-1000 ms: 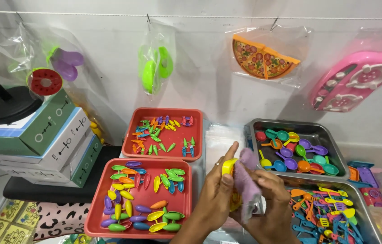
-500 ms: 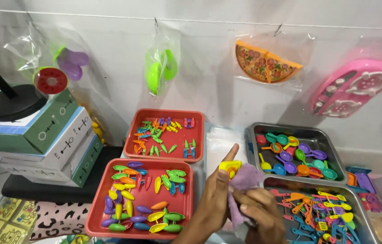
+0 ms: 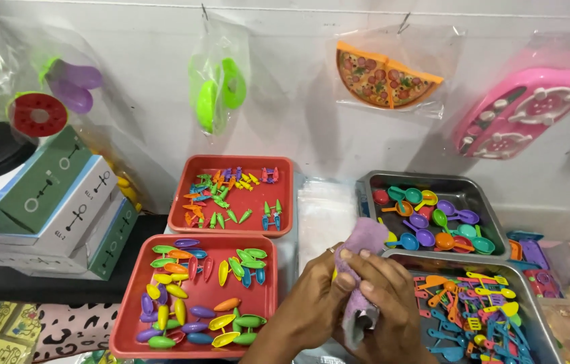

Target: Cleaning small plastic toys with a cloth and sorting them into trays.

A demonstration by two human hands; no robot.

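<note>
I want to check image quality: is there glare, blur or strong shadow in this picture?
Head view: soft even light; glare on the clear plastic bags on the wall; faint shadows behind them. Trays are sharp: red tray, metal tray. Both hands, left hand and right hand, slightly soft around the purple cloth.

Both forearms enter bare, with no sleeves showing, just right of the nearer red tray (image 3: 123, 337). The left hand (image 3: 315, 303) wears a thin ring on one finger, on the side away from that tray. The right hand (image 3: 383, 303) carries no ring or band that shows; its nails are short and unpainted.
</note>
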